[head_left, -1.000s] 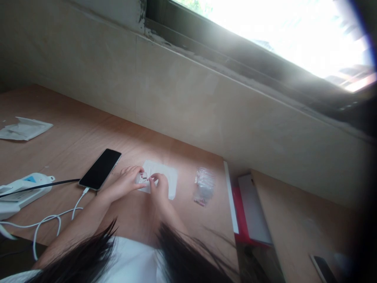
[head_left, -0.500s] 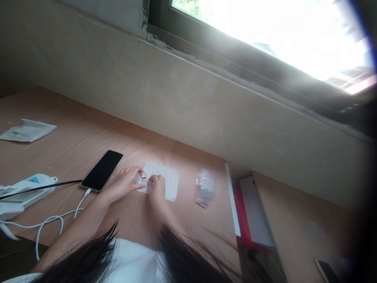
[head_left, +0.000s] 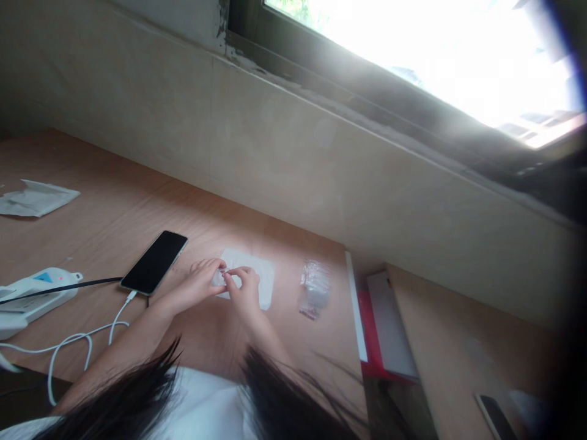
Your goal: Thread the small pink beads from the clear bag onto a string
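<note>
My left hand (head_left: pixel 206 278) is closed round a small clear plastic piece (head_left: pixel 217 278), which looks like a little bag or box with tiny reddish bits in it. Close against it, my right hand (head_left: pixel 244 287) pinches with thumb and forefinger at the piece's right side; what lies between those fingertips is too small to name. Both hands are just above a white paper sheet (head_left: pixel 266 281) on the wooden table. To the right of the sheet lies a stack of clear plastic packets (head_left: pixel 315 288).
A black-screened phone (head_left: pixel 155 261) with a white cable lies left of my hands. Farther left are a white power strip (head_left: pixel 41 293) and a crumpled white paper packet (head_left: pixel 39 198). At right, beyond a gap with a red folder (head_left: pixel 372 342), another table (head_left: pixel 458 342) holds a second phone (head_left: pixel 495 415).
My right hand has moved up and left against the clear piece, its fingertips now meeting it beside my left hand. The left hand keeps its hold. The whole view has shifted slightly.
</note>
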A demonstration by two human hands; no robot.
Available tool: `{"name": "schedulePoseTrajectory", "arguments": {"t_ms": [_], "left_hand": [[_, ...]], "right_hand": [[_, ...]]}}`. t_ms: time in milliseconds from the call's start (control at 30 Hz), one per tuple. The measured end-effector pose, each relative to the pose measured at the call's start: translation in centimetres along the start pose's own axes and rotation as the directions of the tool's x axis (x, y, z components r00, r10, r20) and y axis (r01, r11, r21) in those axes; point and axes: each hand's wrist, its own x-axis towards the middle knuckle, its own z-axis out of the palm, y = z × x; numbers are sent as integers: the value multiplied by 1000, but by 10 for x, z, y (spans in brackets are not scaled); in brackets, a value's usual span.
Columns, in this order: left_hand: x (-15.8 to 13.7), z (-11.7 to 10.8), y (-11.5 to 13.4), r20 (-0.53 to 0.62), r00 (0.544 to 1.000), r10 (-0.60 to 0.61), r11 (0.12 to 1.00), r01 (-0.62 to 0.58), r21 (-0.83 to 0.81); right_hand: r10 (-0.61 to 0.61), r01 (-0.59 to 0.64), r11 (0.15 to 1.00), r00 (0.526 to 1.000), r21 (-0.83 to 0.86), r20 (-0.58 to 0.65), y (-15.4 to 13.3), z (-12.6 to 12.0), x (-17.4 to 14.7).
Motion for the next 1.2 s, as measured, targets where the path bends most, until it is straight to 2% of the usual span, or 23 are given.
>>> {"name": "schedulePoseTrajectory", "arguments": {"t_ms": [167,367,533,633,767,867,1067,1200], "left_hand": [[0,8,-1,14,999,41,994,-39,-99],[-4,18,7,11,998,65,975,-62,-214],[-5,21,12,34,998,46,961,-35,-275],[-5,11,19,72,997,35,935,-7,-355],[-5,-6,29,146,989,13,877,58,-476],[-5,-13,33,171,985,4,876,78,-476],[-1,-12,35,101,994,-35,898,76,-433],[1,-11,34,103,994,-32,891,76,-448]], "right_hand": [[-18,0,985,995,174,99,4,-4,-9],[-33,-13,937,991,348,126,5,-13,-17],[-72,40,940,994,339,82,10,-25,-16],[-111,86,945,992,315,60,13,-37,-13],[-158,119,950,980,288,117,12,-53,-13],[-122,83,952,986,294,115,9,-60,-14],[31,-45,926,999,374,42,17,-58,-16],[28,-40,937,999,346,40,27,-54,-15]]}}
